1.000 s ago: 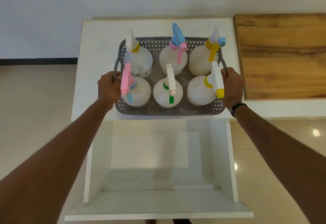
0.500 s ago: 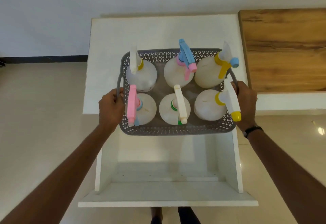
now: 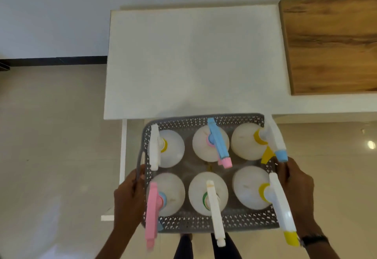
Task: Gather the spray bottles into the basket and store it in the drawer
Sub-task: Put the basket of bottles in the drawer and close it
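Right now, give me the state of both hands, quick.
Left hand: closed on the left handle of the basket.
Right hand: closed on the basket's right side; the handle itself is hidden by the hand.

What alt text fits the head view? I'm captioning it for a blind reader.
Two bare hands, left hand and right hand, hold a grey perforated plastic basket of six white spray bottles by its side handles, above an open white drawer below a white countertop.
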### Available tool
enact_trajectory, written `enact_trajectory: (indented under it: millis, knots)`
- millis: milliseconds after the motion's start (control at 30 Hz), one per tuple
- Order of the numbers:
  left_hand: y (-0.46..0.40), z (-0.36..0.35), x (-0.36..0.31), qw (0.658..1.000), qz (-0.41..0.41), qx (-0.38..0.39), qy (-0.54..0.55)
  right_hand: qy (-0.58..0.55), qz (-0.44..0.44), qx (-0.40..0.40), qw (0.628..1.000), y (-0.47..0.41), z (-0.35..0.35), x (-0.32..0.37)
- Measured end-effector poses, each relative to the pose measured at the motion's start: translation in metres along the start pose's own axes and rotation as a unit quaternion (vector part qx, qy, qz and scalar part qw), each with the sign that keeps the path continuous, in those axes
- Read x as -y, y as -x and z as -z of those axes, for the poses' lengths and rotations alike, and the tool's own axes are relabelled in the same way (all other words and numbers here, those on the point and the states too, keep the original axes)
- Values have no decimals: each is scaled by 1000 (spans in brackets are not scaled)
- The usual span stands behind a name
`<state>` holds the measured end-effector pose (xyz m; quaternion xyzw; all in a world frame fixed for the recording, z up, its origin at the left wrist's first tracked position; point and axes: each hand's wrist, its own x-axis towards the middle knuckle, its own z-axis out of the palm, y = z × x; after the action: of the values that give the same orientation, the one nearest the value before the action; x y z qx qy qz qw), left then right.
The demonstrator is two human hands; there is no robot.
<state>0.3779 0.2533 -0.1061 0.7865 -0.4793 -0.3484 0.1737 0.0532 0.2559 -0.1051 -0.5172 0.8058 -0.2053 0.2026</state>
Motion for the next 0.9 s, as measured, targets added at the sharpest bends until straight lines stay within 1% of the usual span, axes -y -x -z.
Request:
enact_trajectory:
  millis: [100,267,433,567,667,800,900]
  knots:
    - [9,-8,9,1000,25,0,15,0,-34,19,999,12,-9,-12]
    - [2,-23,23,998,47,-24,22,-23,-28,1,999,16,-27,-14]
    - [-15,-47,27,998,41,-41,31,-25,-24,-15,999,3,-55,-30]
    - [-31,-65,39,998,42,-41,34,-21,-41,-4,999,2,-86,-49]
    - [-45,-84,53,996,74,-33,43,-28,-61,19,998,-2,-111,-64]
    - [-68,-109,76,992,119,-14,43,-34,-69,28,997,-13,-147,-83]
    - [-85,-129,91,988,144,-26,37,-28,-71,34,997,-25,-177,-99]
